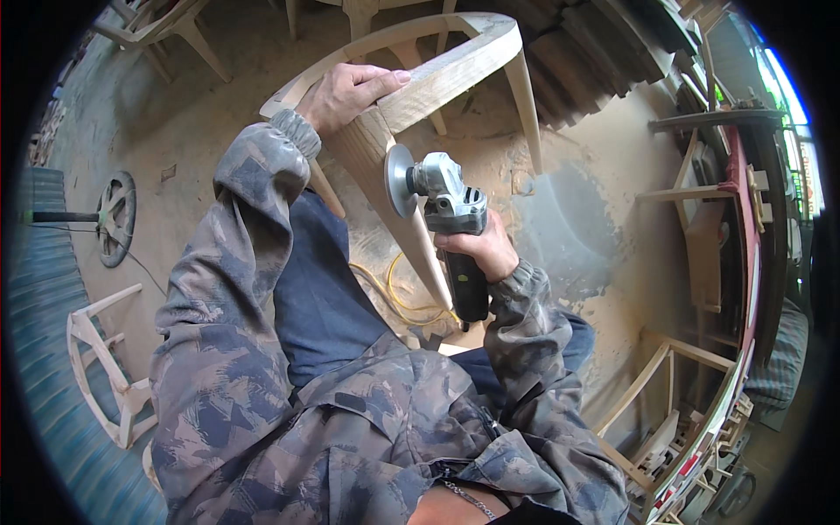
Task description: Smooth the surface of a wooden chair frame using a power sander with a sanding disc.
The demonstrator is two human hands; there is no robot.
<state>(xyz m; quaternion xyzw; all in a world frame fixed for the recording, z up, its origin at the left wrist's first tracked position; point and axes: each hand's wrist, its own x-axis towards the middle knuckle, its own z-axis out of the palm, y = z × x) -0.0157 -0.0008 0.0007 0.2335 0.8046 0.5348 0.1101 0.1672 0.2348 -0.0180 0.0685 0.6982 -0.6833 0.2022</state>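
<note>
A bare wooden chair frame [451, 80] with a curved rail and tapered legs stands tilted in front of me. My left hand [350, 94] is closed over its near corner, the thumb lying along the flat rail. My right hand [486, 248] grips an angle grinder [455, 197] by its dark body, below the silver gear head. The grinder's round grey disc [400, 180] is upright against or very close to the leg [367, 157] beneath that corner; contact cannot be made out for certain. The fingers of my right hand are partly hidden behind the tool.
A yellow cable [394, 293] curls on the dusty floor between my legs. More chair frames stand at far left [188, 35], at left [109, 376] and lower right [647, 385]. Dark boards [595, 52] are stacked at the far right. A spoked wheel [116, 219] lies to the left.
</note>
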